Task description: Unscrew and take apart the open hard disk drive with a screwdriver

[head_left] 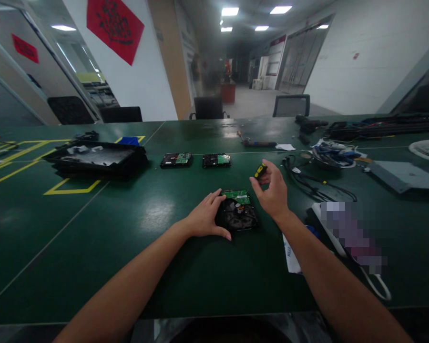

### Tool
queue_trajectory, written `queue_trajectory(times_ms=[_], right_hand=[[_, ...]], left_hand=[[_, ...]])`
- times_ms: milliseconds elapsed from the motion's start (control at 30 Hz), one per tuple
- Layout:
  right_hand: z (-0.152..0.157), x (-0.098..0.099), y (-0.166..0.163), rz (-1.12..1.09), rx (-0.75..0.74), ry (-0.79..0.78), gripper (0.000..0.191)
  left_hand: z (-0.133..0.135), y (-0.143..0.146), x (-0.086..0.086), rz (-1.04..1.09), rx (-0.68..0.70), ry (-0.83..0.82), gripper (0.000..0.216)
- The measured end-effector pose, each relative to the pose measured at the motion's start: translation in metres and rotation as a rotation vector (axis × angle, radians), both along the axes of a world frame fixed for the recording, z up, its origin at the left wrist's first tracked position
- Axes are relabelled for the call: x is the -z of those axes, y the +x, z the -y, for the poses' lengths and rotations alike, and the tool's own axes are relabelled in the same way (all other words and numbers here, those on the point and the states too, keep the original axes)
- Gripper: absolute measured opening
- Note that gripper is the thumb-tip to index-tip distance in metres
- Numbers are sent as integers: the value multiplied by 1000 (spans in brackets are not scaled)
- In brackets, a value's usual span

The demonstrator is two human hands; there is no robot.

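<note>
A hard drive (pixel 240 216) lies flat on the table with its green circuit board facing up. My left hand (pixel 208 216) steadies it from the left, the fingers at its far corner and the thumb by its near edge. Between the thumb and fingers of my right hand (pixel 271 188) is a small black-and-yellow screwdriver (pixel 260 170), pointing down toward the drive's far right corner. Its thin shaft is hard to see, and I cannot tell whether the tip touches a screw. Farther back lie two more hard drives, one on the left (pixel 176 160) and one on the right (pixel 216 160).
Black trays (pixel 100 159) are stacked at the left. To the right are black cables (pixel 309 183), a bowl of small parts (pixel 332 155), a grey metal box (pixel 407 176) and a partly blurred white-edged object (pixel 329 226). A pen-like tool (pixel 260 143) lies at the back.
</note>
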State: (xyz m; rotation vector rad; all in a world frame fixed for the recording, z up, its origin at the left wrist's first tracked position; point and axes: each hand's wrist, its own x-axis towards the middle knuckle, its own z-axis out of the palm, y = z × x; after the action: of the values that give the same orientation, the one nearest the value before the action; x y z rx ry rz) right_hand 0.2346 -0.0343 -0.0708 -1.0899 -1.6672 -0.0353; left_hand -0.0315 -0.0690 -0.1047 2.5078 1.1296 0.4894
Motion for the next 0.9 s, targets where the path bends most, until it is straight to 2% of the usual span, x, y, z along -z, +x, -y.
queue_trajectory(times_ms=[200,400,633,800,900], right_hand=[[0,1,-2,-32,-46,-6,63],[1,-1,0,4,13,26,61],[1,-1,-2,-14,-42,1,64],[1,-1,-1,11,28,25,62],[2,-1,-1,28,9,16,65]], left_hand=[[0,0,-1,-5,-7,-7,131],[0,0,0,-15,-12,-7,131],[0,-1,1,-24,-21,-9,134],[0,0,1,-20,-12,2,135],[0,0,1,-14,-9,3,133]])
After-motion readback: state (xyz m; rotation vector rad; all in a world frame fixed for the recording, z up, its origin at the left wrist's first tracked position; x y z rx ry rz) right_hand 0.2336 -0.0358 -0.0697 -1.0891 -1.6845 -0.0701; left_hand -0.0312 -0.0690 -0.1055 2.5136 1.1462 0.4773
